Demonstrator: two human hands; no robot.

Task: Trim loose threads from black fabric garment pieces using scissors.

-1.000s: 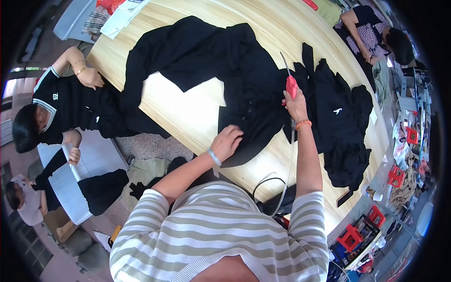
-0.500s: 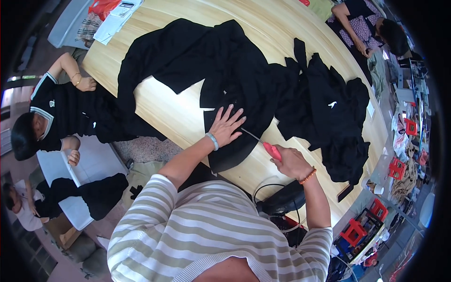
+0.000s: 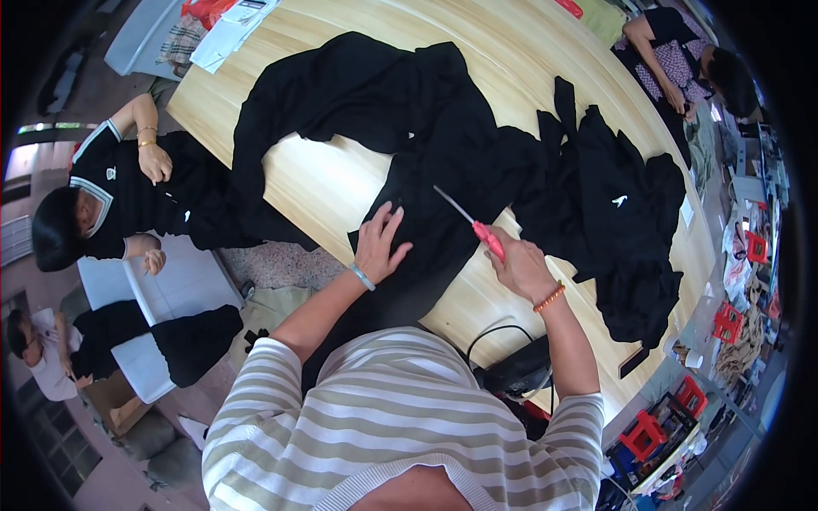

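Garment workshop: long wooden table (image 3: 341, 183) heaped with black garments (image 3: 477, 162), seated co-workers (image 3: 102, 204) handling more, red stools (image 3: 641, 434).

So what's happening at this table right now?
A person in a striped top presses the left hand flat on black fabric spread over a wooden table. The right hand grips red-handled scissors, blades pointing over the cloth. More black garments lie piled to the right. Another person sits at the table's left edge.

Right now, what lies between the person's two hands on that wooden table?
In the head view, only black fabric garment lies between left hand and right hand; the red-handled scissors point over it.
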